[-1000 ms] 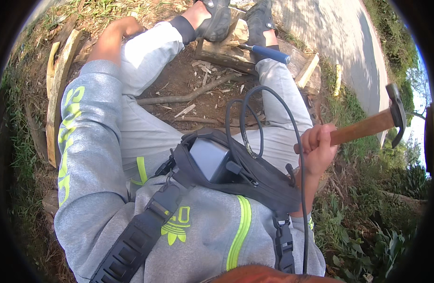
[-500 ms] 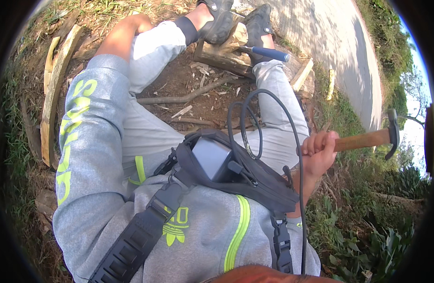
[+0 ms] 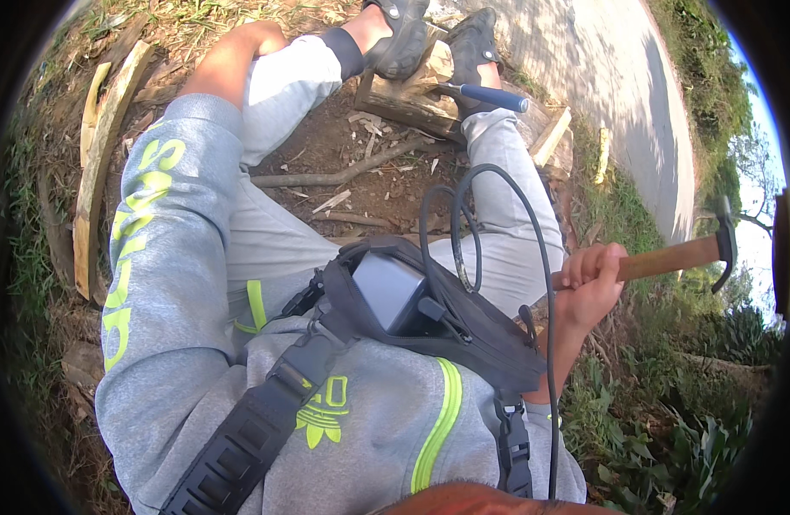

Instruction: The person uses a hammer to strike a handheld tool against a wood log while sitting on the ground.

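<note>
My right hand point(image 3: 590, 279) is closed around the wooden handle of a hammer point(image 3: 669, 257), held out to the right with its dark metal head at the far end. On the far side, my left hand point(image 3: 262, 36) rests by my left shin, its fingers hidden from sight. Between my feet lies a wood block point(image 3: 408, 101) with a hollowed, carved top, one shoe pressed against it. A blue-handled tool, perhaps a chisel or gouge point(image 3: 493, 97), leans over the block with its metal end at the carved part; neither hand touches it.
Split wood strips point(image 3: 103, 172) lie on the left. A branch point(image 3: 339, 178) and pale wood chips point(image 3: 333, 202) are on the soil between my legs. A black bag point(image 3: 446, 318) with a looping cable sits at my waist. A paved path point(image 3: 618, 94) runs at upper right.
My right hand and the hammer have shifted slightly to the right. The left arm has moved a little; the block and the blue-handled tool stay in place.
</note>
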Demonstrator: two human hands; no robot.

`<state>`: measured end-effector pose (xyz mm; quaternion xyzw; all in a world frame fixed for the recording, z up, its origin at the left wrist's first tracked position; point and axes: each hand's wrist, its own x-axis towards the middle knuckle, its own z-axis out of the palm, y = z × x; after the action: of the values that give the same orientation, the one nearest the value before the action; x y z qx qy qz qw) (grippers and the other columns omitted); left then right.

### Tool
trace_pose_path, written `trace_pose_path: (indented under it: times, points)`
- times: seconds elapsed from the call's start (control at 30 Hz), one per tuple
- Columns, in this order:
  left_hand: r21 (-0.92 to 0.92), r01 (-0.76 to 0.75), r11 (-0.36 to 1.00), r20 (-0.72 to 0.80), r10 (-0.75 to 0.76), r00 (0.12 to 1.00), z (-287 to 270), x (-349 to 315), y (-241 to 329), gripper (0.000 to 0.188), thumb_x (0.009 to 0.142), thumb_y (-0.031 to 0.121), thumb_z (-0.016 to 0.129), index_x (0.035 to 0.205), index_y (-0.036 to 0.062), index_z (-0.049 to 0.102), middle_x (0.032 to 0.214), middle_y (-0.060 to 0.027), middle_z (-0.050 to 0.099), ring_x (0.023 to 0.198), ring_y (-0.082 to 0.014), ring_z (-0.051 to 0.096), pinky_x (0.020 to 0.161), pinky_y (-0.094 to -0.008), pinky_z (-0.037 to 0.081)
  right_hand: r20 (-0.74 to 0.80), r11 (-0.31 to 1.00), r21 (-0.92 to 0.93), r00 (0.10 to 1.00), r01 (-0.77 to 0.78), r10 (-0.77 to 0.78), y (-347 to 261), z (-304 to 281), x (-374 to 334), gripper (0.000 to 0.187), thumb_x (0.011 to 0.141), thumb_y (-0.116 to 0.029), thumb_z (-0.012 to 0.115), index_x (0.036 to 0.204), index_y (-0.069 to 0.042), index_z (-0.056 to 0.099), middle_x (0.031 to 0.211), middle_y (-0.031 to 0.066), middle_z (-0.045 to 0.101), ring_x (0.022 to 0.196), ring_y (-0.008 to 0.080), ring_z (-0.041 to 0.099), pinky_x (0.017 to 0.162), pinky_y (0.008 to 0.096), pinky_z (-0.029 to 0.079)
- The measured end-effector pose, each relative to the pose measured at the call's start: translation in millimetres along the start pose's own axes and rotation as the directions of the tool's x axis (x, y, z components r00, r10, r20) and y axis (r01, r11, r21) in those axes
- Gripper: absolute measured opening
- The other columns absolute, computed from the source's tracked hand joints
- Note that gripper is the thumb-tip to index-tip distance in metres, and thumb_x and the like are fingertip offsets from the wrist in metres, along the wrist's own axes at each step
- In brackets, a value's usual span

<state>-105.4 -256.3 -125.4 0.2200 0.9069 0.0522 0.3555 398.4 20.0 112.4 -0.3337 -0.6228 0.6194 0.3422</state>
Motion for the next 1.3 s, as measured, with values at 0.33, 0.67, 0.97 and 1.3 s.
trace_pose_path:
  times: [0.33,0.67,0.97,1.3]
  points:
    - [0.004,-0.013,1.0,-0.027,0.013,1.0,-4,4,7,0.051,0.086,0.036,0.071,0.12,-0.0018,0.075,0.126,-0.0198,0.073,0.112,-0.033,0.072,0.092,-0.0423,0.056,-0.02,0.77,-0.379,0.837,-0.513,0.547,98,3,-31,0.032,0.105,-0.026,0.061,0.086,-0.012,0.041,0.056,-0.0031,0.034,0.043,0.0114,0.036,0.04,0.0307,0.029]
    - [-0.003,-0.034,0.999,0.037,0.034,0.999,0,9,11,0.05,0.087,0.037,0.07,0.118,-0.0008,0.076,0.123,-0.0196,0.074,0.109,-0.0321,0.073,0.089,-0.0425,0.056,-0.014,0.972,0.141,0.983,0.186,-0.185,56,18,-3,0.028,0.107,-0.024,0.055,0.084,-0.01,0.046,0.058,-0.0047,0.033,0.045,0.0082,0.031,0.041,0.0288,0.027]
    - [-0.034,-0.031,0.999,-0.013,0.03,0.999,-4,-27,6,0.051,0.084,0.036,0.073,0.12,-0.0002,0.076,0.125,-0.0206,0.074,0.112,-0.033,0.072,0.093,-0.0424,0.055,-0.049,0.964,-0.113,0.97,-0.242,0.238,42,0,-10,0.026,0.108,-0.018,0.052,0.086,-0.012,0.041,0.058,-0.0036,0.033,0.045,0.0083,0.032,0.038,0.0293,0.026]
    - [0.048,-0.022,0.999,-0.221,0.032,0.975,-1,-17,16,0.055,0.091,0.032,0.069,0.136,0.0011,0.065,0.133,-0.0217,0.069,0.124,-0.0336,0.067,0.103,-0.0425,0.052,0.05,0.755,-0.398,0.81,-0.521,0.585,110,24,-44,0.021,0.103,-0.021,0.063,0.091,-0.01,0.05,0.061,-0.0046,0.04,0.046,0.0069,0.037,0.042,0.0269,0.029]
